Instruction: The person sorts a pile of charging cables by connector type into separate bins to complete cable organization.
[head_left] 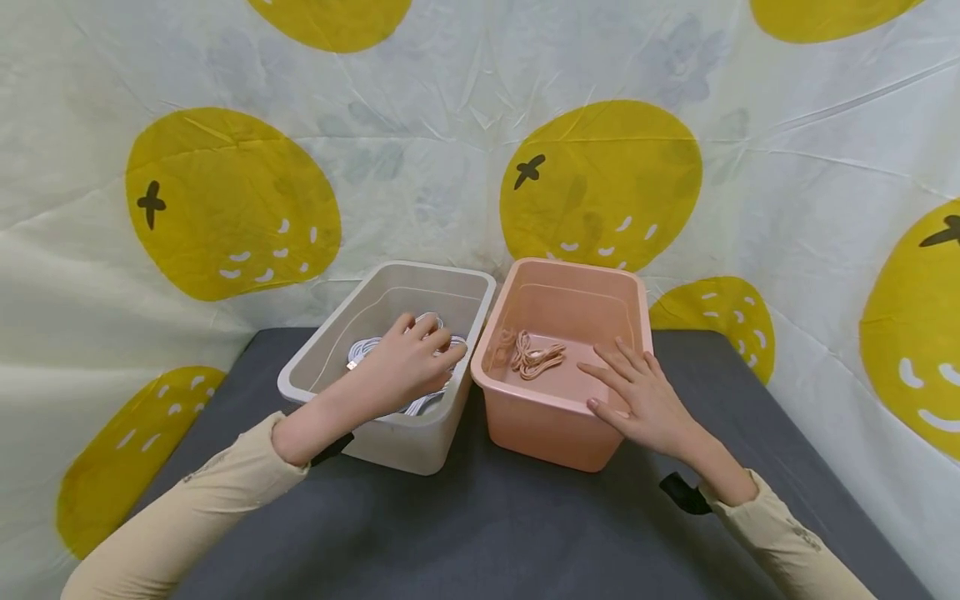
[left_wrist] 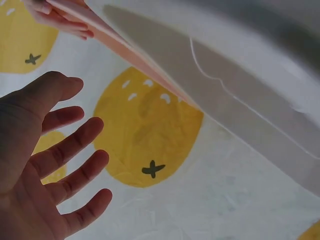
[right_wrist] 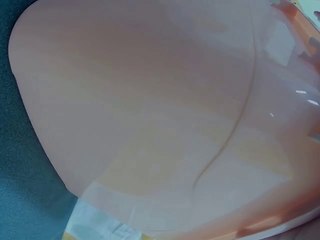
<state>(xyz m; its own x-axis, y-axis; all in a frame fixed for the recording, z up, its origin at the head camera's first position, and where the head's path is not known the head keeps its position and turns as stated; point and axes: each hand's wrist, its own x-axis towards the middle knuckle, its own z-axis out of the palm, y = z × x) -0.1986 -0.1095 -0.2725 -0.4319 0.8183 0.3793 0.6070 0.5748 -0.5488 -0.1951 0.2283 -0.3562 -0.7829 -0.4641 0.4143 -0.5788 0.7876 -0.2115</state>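
Note:
Over the light grey bin (head_left: 408, 446), my left hand (head_left: 401, 362) hovers with fingers spread and slightly bent. The left wrist view shows the same hand (left_wrist: 55, 160) holding nothing, beside the bin's wall (left_wrist: 240, 95). White cables (head_left: 363, 350) lie inside that bin, partly hidden by the hand. My right hand (head_left: 641, 396) is at the near right rim of the pink bin (head_left: 551, 425), its fingers extended over the inside. A tied bundle of pinkish cable (head_left: 536, 358) lies on the pink bin's floor. In the right wrist view, the pink bin's wall (right_wrist: 150, 100) fills most of the picture.
Both bins stand side by side on a dark grey table (head_left: 495, 525). Behind and around them hangs a pale cloth (head_left: 450, 192) printed with large yellow fruit shapes. A black strap (head_left: 684, 493) shows at my right wrist.

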